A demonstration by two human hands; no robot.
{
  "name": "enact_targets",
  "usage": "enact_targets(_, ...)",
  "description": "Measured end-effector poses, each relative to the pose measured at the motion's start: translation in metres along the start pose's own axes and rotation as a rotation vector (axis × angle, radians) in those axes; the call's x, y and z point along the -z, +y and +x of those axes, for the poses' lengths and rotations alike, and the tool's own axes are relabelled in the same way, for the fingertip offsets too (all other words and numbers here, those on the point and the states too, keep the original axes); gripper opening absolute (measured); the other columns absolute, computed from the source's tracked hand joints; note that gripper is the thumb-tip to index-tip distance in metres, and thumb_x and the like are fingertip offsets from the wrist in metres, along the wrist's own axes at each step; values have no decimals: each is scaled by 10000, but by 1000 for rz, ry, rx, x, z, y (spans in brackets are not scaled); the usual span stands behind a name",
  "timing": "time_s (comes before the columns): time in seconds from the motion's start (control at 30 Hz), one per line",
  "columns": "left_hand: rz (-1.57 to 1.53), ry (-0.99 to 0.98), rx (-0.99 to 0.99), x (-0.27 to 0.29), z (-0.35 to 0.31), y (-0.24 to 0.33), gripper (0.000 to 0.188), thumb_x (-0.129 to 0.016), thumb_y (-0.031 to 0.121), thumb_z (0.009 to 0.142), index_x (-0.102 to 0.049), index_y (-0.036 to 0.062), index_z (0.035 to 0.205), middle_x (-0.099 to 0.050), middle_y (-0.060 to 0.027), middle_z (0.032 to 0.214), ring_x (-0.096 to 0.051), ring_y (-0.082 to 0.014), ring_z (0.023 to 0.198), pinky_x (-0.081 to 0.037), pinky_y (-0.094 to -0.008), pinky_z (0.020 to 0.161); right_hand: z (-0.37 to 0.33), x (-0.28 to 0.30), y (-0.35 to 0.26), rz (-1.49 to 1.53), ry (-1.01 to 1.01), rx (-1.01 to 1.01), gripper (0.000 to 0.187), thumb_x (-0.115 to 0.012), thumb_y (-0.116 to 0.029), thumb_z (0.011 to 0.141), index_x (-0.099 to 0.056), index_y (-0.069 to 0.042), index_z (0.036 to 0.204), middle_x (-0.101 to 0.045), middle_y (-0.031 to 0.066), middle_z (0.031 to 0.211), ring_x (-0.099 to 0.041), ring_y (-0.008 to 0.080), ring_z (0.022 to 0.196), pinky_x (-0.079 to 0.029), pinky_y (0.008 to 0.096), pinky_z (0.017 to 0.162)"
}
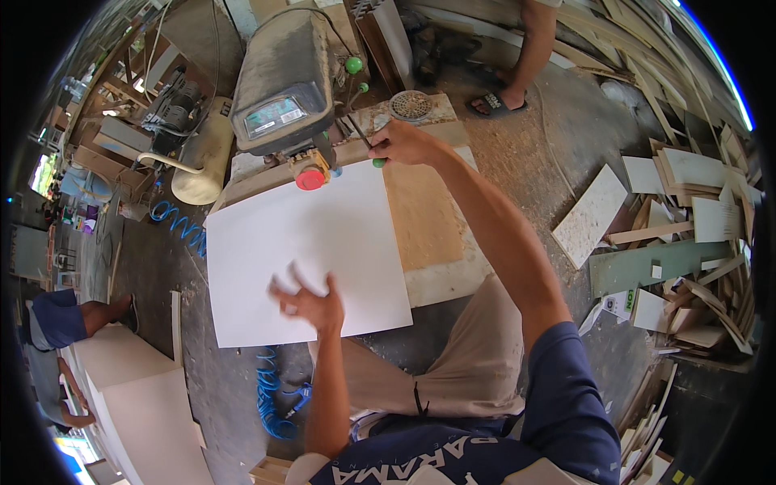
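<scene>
A drill press (284, 73) with a dark, dusty head and a red button stands in front of me. My right hand (402, 144) is wrapped round one of its feed levers (358, 129), near a green knob (378, 162). Under the head a white panel (242, 267) lies on the machine's table. Above this panel is my left hand (309, 307), fingers spread and slightly blurred, holding nothing; I cannot tell whether it touches the surface. The drill bit is hidden behind the head.
A brown board (424, 218) lies along the panel's right edge. Blue coiled air hose (273, 396) hangs below left, near a compressor tank (202, 166). Wood offcuts (703, 234) pile up at the right. Another person's sandalled foot (497, 103) is at the back; someone else works far left.
</scene>
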State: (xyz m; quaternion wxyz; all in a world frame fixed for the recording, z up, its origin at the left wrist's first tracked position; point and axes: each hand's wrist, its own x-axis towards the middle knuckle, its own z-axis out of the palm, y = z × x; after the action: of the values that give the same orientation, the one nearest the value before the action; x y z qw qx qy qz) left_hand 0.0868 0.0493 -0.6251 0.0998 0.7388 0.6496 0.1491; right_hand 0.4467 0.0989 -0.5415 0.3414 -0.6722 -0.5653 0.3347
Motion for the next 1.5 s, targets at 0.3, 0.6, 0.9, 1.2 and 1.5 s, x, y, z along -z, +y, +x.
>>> enact_targets(0.3,208,-312,-64,-33,45,28,1020,-384,815,917,-52,196,1657,105,-305,1667,137,-477,1542,72,-663,1203,45,-14,34,194,80,144,298,-683,-237,888,-742,44,969,-746,146,936,-704,248,846,-546,369,756)
enact_targets(0.6,288,-309,-37,-32,48,32,1000,-377,806,925,-41,213,1658,70,-287,1678,95,-474,1549,32,-649,1217,72,16,-28,910,186,72,697,-332,-607,1005,-677,-27,1180,-708,68,1013,-613,189,913,-433,357,913)
enact_targets(0.9,305,-312,-27,-31,50,36,1013,-403,805,917,-28,226,1658,64,-285,1678,92,-470,1551,21,-659,1212,68,28,-100,1017,452,33,360,-569,-337,1010,-664,-15,1140,-691,93,955,-657,179,830,-511,335,773)
enact_targets(1.2,283,-302,-33,-34,49,31,1020,-387,819,910,-13,235,1657,80,-283,1678,104,-472,1549,42,-663,1208,74,30,-108,859,539,71,234,-556,-228,1020,-692,-39,1035,-663,42,875,-620,165,769,-493,329,721)
enact_targets(1.5,254,-280,-41,-31,48,32,1028,-402,827,897,-53,231,1658,59,-276,1681,93,-462,1552,29,-663,1210,78,8,-114,923,770,135,195,-613,-215,961,-657,-51,865,-578,-21,771,-504,90,709,-389,272,615)
